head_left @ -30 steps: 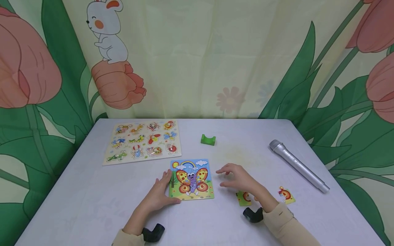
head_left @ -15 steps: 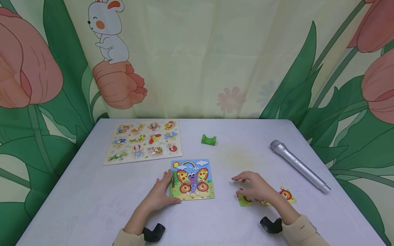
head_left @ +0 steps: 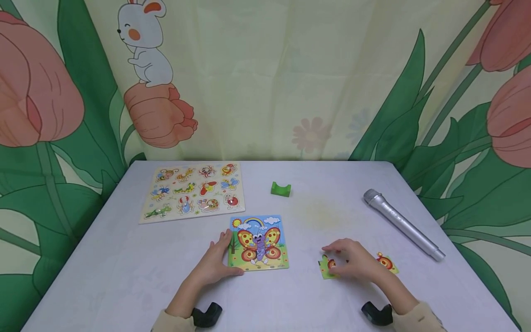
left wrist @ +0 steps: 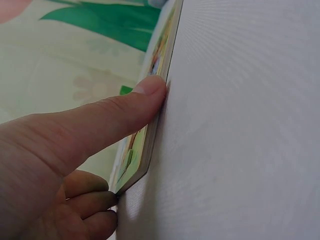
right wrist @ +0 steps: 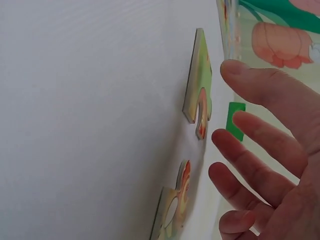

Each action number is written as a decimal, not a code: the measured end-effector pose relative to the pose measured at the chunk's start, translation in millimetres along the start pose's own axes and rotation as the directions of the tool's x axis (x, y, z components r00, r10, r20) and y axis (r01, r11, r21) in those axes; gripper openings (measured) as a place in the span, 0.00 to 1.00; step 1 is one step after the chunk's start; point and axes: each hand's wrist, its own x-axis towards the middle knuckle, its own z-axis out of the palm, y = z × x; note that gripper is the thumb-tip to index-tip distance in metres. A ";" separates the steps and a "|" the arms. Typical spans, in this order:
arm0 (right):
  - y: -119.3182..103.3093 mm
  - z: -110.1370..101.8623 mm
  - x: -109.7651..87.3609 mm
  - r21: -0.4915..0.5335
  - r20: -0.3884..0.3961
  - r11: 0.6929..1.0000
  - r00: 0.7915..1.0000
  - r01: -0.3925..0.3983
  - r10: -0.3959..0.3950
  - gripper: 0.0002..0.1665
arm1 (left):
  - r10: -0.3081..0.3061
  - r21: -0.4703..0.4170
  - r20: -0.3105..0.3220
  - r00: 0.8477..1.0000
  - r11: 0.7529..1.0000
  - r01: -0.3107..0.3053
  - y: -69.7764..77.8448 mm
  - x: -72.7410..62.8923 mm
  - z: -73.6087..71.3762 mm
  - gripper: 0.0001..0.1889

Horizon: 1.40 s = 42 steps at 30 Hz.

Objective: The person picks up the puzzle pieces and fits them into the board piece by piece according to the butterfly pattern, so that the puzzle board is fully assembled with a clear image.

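A square butterfly puzzle board [head_left: 259, 244] lies flat in the middle of the table. My left hand [head_left: 212, 263] holds it at its near left corner, thumb along the near edge and fingers against the left edge. To the right, my right hand [head_left: 358, 260] hovers over loose jigsaw pieces with fingers spread and slightly bent, holding nothing. A green piece with a red swirl [head_left: 325, 271] shows beside its thumb. In the right wrist view that piece [right wrist: 199, 85] and a second piece [right wrist: 170, 217] lie apart from the fingers. Another swirl piece [head_left: 387, 263] sits right of the hand.
An insect peg puzzle board [head_left: 192, 192] lies at the back left. A small green curved block [head_left: 280, 189] stands near the back middle. On the right rests a silver microphone [head_left: 402, 223]. A printed curtain [head_left: 265, 83] hangs behind the table.
My right hand has moved right and toward me from beside the butterfly puzzle board to over the loose pieces. The left hand and the board have stayed in place.
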 end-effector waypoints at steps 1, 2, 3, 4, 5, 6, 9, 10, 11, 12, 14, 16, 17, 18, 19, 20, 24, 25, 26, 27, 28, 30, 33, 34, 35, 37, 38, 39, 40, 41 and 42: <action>0.4 -0.1 -0.7 -0.003 0.005 1.000 1.000 0.004 -0.004 0.26 | 0.000 0.001 0.000 1.000 1.000 0.000 -0.2 0.0 -0.1 0.55; 0.6 -0.2 -1.4 -0.009 0.010 1.000 1.000 0.007 -0.007 0.26 | 0.001 0.001 -0.001 1.000 1.000 -0.001 -0.3 0.0 -0.1 0.55; 0.9 -0.3 -2.0 -0.014 0.015 1.000 1.000 0.010 -0.010 0.26 | 0.001 0.003 0.000 1.000 1.000 -0.001 -0.5 0.0 -0.1 0.55; 1.2 -0.3 -2.5 -0.018 0.018 1.000 1.000 0.012 -0.011 0.27 | 0.001 0.005 0.000 1.000 1.000 -0.001 -0.7 0.0 0.0 0.56; 1.5 -0.1 -2.8 -0.022 0.021 1.000 1.000 0.009 -0.008 0.27 | 0.002 0.006 -0.001 1.000 1.000 -0.002 -0.9 0.1 0.1 0.56; 1.8 0.1 -3.1 -0.028 0.024 1.000 1.000 0.005 -0.004 0.27 | 0.003 0.005 -0.001 1.000 1.000 -0.003 -1.1 0.1 0.3 0.55; 2.8 1.1 -4.1 -0.041 0.029 0.999 1.000 -0.002 0.003 0.28 | 0.003 0.006 0.000 1.000 1.000 -0.003 -1.4 0.2 0.5 0.56; 3.4 1.3 -4.4 -0.046 0.031 0.999 1.000 -0.003 0.004 0.28 | 0.002 0.005 0.000 1.000 1.000 -0.002 -1.4 0.0 0.5 0.56; 3.8 1.6 -4.8 -0.050 0.032 0.999 0.999 -0.003 0.004 0.28 | 0.003 0.004 -0.001 1.000 1.000 -0.003 -1.4 -0.1 0.5 0.56; 4.3 1.6 -5.2 -0.052 0.033 0.999 0.999 0.005 -0.003 0.28 | 0.003 0.003 -0.002 1.000 1.000 -0.003 -1.4 -0.2 0.6 0.56; 4.8 1.4 -5.9 -0.056 0.036 0.998 0.999 0.008 -0.006 0.28 | 0.003 0.003 -0.004 1.000 1.000 -0.003 -1.3 -0.4 0.8 0.56; 5.0 0.9 -6.9 -0.060 0.039 0.998 0.999 0.016 -0.014 0.27 | 0.004 0.001 -0.005 1.000 1.000 -0.004 -1.4 -0.4 1.0 0.56; 5.0 0.7 -7.3 -0.062 0.041 0.998 0.999 0.019 -0.016 0.27 | 0.005 0.001 -0.006 1.000 1.000 -0.005 -1.4 -0.3 1.2 0.56; 5.0 0.6 -7.8 -0.065 0.044 0.998 0.999 0.015 -0.012 0.27 | 0.006 0.000 -0.006 1.000 1.000 -0.006 -1.4 -0.1 1.3 0.56; 4.7 0.4 -8.2 -0.067 0.047 0.998 0.999 0.006 -0.003 0.27 | 0.005 0.000 -0.007 1.000 1.000 -0.005 -1.5 -0.1 1.3 0.56; 4.4 0.2 -8.7 -0.067 0.049 0.998 0.999 0.005 -0.002 0.26 | 0.006 0.001 -0.006 1.000 1.000 -0.006 -1.6 0.0 1.4 0.56; 4.0 0.8 -10.2 -0.078 0.044 0.997 0.999 -0.015 0.018 0.26 | 0.004 0.006 -0.007 1.000 1.000 -0.004 -1.9 0.1 1.4 0.56; 3.8 1.1 -10.5 -0.082 0.033 0.997 0.999 -0.003 0.005 0.26 | 0.004 0.008 -0.006 1.000 1.000 -0.004 -1.9 0.1 1.4 0.56; 3.6 1.3 -10.8 -0.086 0.028 0.996 1.000 0.004 -0.002 0.26 | 0.005 0.010 -0.006 1.000 1.000 -0.005 -2.0 0.2 1.3 0.56; 3.4 1.6 -10.9 -0.089 0.023 0.996 1.000 -0.001 0.003 0.26 | 0.007 0.012 -0.007 1.000 1.000 -0.007 -2.0 0.2 1.2 0.56; 3.3 1.7 -10.9 -0.090 0.018 0.996 1.000 0.007 -0.005 0.25 | 0.007 0.012 -0.006 1.000 1.000 -0.007 -2.0 0.3 1.1 0.57; 3.4 2.0 -10.7 -0.093 0.013 0.996 1.000 0.015 -0.014 0.25 | 0.012 0.017 -0.007 1.000 1.000 -0.011 -2.1 0.4 0.8 0.57; 2.7 2.4 -9.8 -0.100 0.015 0.995 1.000 0.002 0.000 0.25 | 0.015 0.019 -0.009 1.000 1.000 -0.015 -2.3 0.5 0.7 0.56; 2.6 2.8 -9.5 -0.106 0.014 0.994 1.000 -0.001 0.002 0.25 | 0.014 0.020 -0.008 1.000 1.000 -0.014 -2.3 0.6 0.7 0.56; 2.2 3.2 -9.0 -0.111 0.014 0.994 1.000 -0.007 0.008 0.25 | 0.013 0.019 -0.007 1.000 1.000 -0.013 -2.2 0.6 0.9 0.56; 0.6 3.9 -8.2 -0.116 0.008 0.993 1.000 -0.011 0.012 0.24 | 0.008 0.019 -0.002 1.000 1.000 -0.008 -2.0 0.6 1.1 0.56; -0.4 4.4 -7.6 -0.116 0.003 0.993 1.000 -0.011 0.011 0.24 | 0.007 0.019 -0.001 1.000 1.000 -0.007 -1.9 0.6 1.2 0.56; -1.4 4.8 -7.0 -0.113 -0.004 0.994 1.000 -0.011 0.011 0.24 | 0.005 0.021 0.001 1.000 1.000 -0.005 -1.9 0.6 1.2 0.55; -2.5 5.2 -6.3 -0.111 -0.011 0.994 1.000 -0.006 0.005 0.24 | 0.003 0.024 0.002 1.000 1.000 -0.003 -1.8 0.4 1.0 0.55; -3.9 5.4 -5.5 -0.111 -0.020 0.994 1.000 -0.001 -0.001 0.24 | 0.003 0.027 0.002 1.000 1.000 -0.003 -1.6 0.3 0.8 0.55; -5.0 5.9 -4.7 -0.115 -0.030 0.993 1.000 0.007 -0.010 0.24 | 0.006 0.029 0.003 1.000 1.000 -0.006 -1.5 0.1 0.7 0.55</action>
